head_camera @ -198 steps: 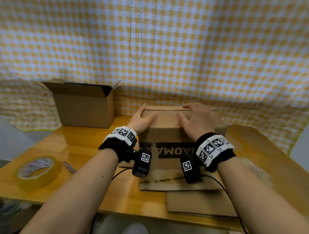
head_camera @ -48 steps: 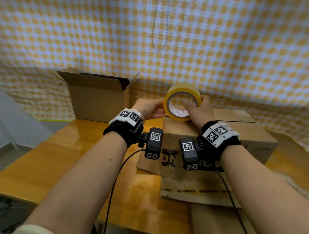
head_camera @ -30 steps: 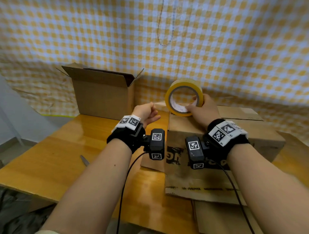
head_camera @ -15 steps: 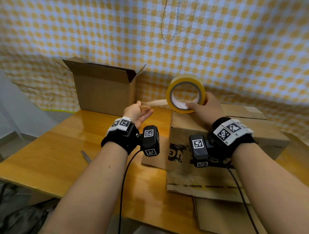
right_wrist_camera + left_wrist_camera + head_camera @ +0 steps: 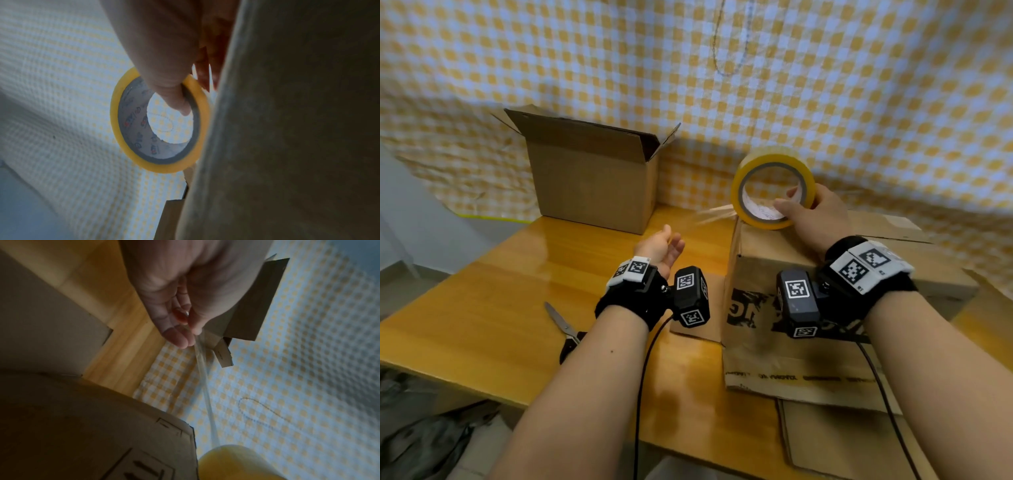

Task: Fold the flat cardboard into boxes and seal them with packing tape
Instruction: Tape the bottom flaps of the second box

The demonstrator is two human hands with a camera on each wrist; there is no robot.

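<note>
So there's a glossy wooden table (image 5: 482,308) with a closed brown cardboard box (image 5: 791,274) on it. Right hand (image 5: 818,222) grips the yellow roll of packing tape (image 5: 743,202) upright on the box's top left edge, thumb through the core. Left hand (image 5: 661,248) pinches the clear tape strip (image 5: 712,217) between thumb and fingertips, stretched out leftward.

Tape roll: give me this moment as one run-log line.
right hand grips tape roll on closed box | left hand pinches tape strip | seam untaped
</note>
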